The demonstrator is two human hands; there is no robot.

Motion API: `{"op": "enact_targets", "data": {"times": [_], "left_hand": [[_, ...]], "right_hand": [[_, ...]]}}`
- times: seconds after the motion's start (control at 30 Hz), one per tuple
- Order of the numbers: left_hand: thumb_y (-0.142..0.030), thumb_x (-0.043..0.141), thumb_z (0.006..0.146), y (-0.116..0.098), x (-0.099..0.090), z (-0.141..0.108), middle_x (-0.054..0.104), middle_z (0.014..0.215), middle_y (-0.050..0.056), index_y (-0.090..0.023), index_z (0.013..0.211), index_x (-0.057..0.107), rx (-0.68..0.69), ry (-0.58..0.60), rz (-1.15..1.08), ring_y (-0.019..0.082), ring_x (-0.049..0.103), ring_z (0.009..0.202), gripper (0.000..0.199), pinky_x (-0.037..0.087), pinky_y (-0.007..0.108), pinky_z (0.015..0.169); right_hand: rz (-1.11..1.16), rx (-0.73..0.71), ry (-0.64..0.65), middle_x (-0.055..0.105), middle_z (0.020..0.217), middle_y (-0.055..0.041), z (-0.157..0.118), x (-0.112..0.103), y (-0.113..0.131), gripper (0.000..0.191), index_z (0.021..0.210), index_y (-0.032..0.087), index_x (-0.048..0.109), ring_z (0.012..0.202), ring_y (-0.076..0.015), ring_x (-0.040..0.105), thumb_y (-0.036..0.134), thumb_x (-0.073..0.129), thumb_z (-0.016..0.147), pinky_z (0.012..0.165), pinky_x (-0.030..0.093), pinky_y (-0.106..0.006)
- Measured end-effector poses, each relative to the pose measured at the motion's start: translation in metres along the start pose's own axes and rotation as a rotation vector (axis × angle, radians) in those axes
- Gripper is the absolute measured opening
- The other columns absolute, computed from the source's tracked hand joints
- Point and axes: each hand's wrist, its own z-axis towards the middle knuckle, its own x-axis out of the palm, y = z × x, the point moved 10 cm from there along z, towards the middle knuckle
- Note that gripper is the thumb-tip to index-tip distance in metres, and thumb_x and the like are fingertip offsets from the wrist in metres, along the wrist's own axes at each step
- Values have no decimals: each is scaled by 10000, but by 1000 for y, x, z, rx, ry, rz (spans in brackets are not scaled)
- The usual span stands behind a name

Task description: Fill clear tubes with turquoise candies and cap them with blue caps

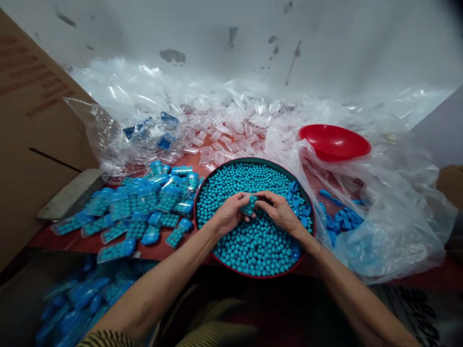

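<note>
My left hand (231,210) is closed on a small clear plastic container (249,206) with blue-green balls in it, held above a round tub (308,190). The fingers of my right hand (278,210) are bent around the container's right end; whether they also hold a cap is hidden. Blue-green balls (253,248) fill most of the tub below both hands. Several blue caps (295,201) lie on the balls along the tub's right side.
Left of the tub is a heap of filled, blue-capped containers (144,202). Behind it lie loose clear containers (231,137). At the right are a red bowl (334,142), a plastic bag (394,241) and blue caps (342,219). A cardboard box (39,125) stands far left.
</note>
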Motion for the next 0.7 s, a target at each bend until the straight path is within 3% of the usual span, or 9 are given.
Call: {"op": "enact_targets", "data": {"times": [0.1,0.23,0.4,0.5,0.7], "left_hand": [[-348,569,705,5,1,-2,559,677,1,-146,866,515,-31,1,78,72,527,479,264,321,151,383],[-340,566,710,2,5,-4,514,619,-30,-152,854,520,-40,40,242,51,490,458,241,288,132,368],[-364,554,718,7,12,-4,510,644,-31,-161,853,505,-102,161,333,42,484,444,249,267,125,361],[-368,543,727,11,12,-3,499,634,-31,-161,851,497,-137,181,354,47,485,439,246,260,126,357],[-347,538,734,12,12,-2,478,653,-36,-153,834,510,-151,162,475,26,430,434,220,269,128,378]], "right_hand": [[28,24,56,582,780,9,-7,3,-5,149,897,201,566,751,-133,534,229,491,771,737,403,-263],[126,103,268,491,654,50,-6,15,-9,54,762,184,520,618,-95,459,211,532,717,594,379,-213],[353,281,555,406,562,85,-8,32,-19,197,725,170,450,478,-54,355,249,611,645,449,278,-173],[328,310,557,388,534,90,-11,31,-23,207,723,172,441,457,-52,336,268,608,647,431,257,-172],[-62,174,466,426,586,71,-14,19,-9,115,722,171,467,522,-63,381,233,559,690,474,269,-177]]}}
